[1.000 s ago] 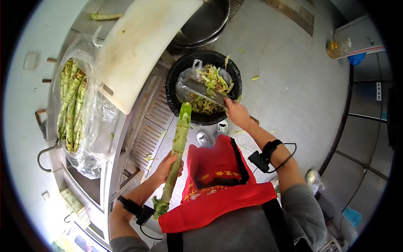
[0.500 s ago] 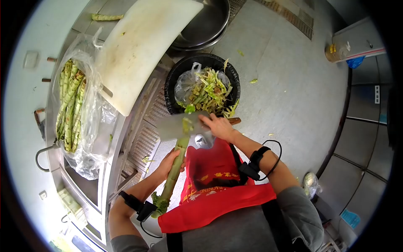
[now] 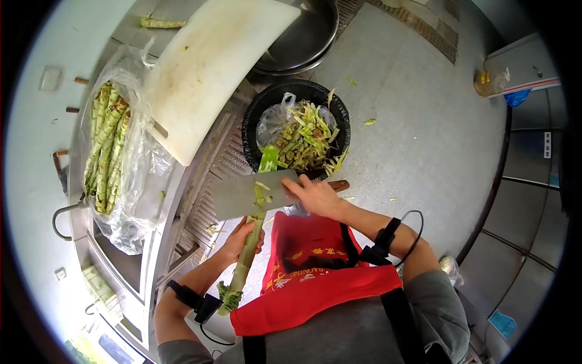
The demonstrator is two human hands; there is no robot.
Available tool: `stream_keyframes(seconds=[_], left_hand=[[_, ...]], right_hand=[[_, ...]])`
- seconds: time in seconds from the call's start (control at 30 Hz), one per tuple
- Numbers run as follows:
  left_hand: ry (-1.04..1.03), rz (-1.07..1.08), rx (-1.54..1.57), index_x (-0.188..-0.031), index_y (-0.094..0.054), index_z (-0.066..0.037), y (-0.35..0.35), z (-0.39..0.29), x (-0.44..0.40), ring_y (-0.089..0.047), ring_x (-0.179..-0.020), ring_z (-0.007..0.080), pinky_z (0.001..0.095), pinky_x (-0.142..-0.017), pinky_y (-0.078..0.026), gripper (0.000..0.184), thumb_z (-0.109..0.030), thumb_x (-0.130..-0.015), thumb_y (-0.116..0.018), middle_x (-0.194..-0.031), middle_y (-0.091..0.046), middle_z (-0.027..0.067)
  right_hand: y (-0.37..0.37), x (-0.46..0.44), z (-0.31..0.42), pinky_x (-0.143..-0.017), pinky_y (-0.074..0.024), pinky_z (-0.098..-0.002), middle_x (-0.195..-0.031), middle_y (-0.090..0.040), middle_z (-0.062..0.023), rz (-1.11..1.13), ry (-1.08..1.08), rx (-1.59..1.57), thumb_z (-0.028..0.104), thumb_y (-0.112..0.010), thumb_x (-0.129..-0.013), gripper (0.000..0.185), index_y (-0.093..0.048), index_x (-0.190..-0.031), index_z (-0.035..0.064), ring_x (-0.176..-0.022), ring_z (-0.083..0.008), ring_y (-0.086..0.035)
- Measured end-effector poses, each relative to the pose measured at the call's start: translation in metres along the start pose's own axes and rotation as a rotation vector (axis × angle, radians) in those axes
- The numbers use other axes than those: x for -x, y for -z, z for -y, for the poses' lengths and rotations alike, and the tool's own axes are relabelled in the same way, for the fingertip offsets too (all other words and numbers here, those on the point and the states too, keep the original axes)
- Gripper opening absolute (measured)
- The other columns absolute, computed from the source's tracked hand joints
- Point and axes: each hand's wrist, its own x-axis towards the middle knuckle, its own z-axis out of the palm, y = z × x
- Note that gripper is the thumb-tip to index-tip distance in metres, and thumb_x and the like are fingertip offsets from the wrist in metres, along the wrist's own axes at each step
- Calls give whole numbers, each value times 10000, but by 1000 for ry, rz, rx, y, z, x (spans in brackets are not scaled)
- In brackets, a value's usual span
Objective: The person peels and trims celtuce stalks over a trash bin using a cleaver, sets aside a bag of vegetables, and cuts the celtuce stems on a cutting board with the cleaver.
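My left hand (image 3: 241, 241) is wrapped round a thick green celtuce stem (image 3: 247, 258), which slants up and away from me with a leafy end near my left forearm. My right hand (image 3: 315, 195) grips a cleaver (image 3: 242, 195) by its wooden handle (image 3: 339, 185). The broad blade lies flat across the upper stem and hides part of it. Bits of green peel stick to the blade. Past the blade, the peeled bright green tip (image 3: 268, 158) of the stem points over the rim of a black bin (image 3: 250, 130) that holds peelings and a clear plastic bag.
On the left, several unpeeled celtuce stems (image 3: 106, 151) lie in a clear plastic bag (image 3: 136, 182) on a steel counter. A white cutting board (image 3: 212, 67) extends over the counter's edge. Metal basins (image 3: 303, 36) stand beyond it. Peel scraps (image 3: 370, 122) dot the grey floor.
The cleaver blade has slid down the stem toward my left hand, along with my right hand. More bright green peeled stem shows beyond the blade.
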Motion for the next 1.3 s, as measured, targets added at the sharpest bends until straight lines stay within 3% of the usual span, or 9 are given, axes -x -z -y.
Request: stream_keyframes(seconds=[0.1, 0.27, 0.4, 0.6, 0.73, 0.9, 1.07, 1.17, 1.3], left_hand=[[-19, -24, -24, -1049, -455, -96, -7, -1, -5, -523, -613, 185, 309, -498, -445, 318, -392, -933, -449, -809, -544, 99], [33, 41, 56, -1136, -396, -131, -5, -4, -9, -523, -632, 182, 315, -518, -459, 280, -329, -943, -442, -809, -521, 105], [12, 48, 57, -1232, -367, -134, -1, 0, 6, -531, -632, 185, 316, -524, -467, 347, -309, -942, -440, -819, -527, 102], [-169, -47, -449, -1400, -240, -140, -2, -27, 31, -563, -697, 157, 302, -610, -488, 602, -168, -891, -559, -914, -568, 96], [-583, -115, -746, -1380, -258, -104, 12, -54, 41, -538, -965, 157, 300, -848, -449, 736, -15, -782, -679, -1080, -542, 83], [-831, -585, -1120, -1229, -458, -63, -23, -121, 74, -541, -1061, 243, 344, -893, -438, 582, 9, -706, -704, -1134, -559, 132], [-1055, -838, -1461, -1135, -509, -66, -27, -212, 78, -523, -1006, 353, 417, -877, -416, 482, 9, -679, -647, -1058, -566, 149], [-1249, -946, -1735, -1077, -535, -110, -24, -275, 61, -495, -1055, 315, 452, -945, -361, 425, 28, -678, -577, -1000, -546, 116], [-1289, -970, -2008, -1099, -562, -172, 0, -364, 12, -346, -1224, 407, 614, -1056, -185, 478, 39, -670, -567, -1121, -464, 131]], right_hand=[[-5, -3, 7, -508, -513, -383, -868, -518, -149, -63, 43, 29, 100, -528, -790, 559, -385, -1326, 168, -570, -307, -621], [-20, -7, -22, -490, -510, -388, -907, -522, -157, -49, 4, 102, 114, -524, -805, 529, -394, -1312, 194, -567, -289, -629], [-28, 0, -90, -544, -515, -467, -1010, -557, -242, -21, -446, 38, 101, -539, -805, 441, -388, -1215, 152, -670, -404, -629], [-7, 28, -131, -774, -475, -481, -947, -599, -290, -79, -548, -405, 86, -500, -788, 386, -485, -1173, 55, -897, -422, -595], [-13, 47, -146, -848, -456, -463, -1029, -601, -272, -75, -561, -532, 95, -477, -780, 432, -508, -1207, 40, -993, -420, -566], [4, 63, -154, -870, -452, -450, -1062, -590, -279, 73, -673, -383, 104, -474, -771, 451, -507, -1212, 12, -999, -424, -564], [-5, 71, -157, -801, -466, -473, -988, -606, -262, -78, -558, -440, 109, -510, -787, 359, -535, -1137, 34, -940, -443, -563], [5, 64, -146, -782, -470, -471, -963, -611, -258, -82, -566, -426, 99, -507, -797, 314, -559, -1099, 32, -923, -445, -565], [12, 50, -131, -744, -477, -487, -935, -619, -252, -100, -608, -418, 131, -530, -825, 271, -560, -1080, 42, -894, -449, -574]])
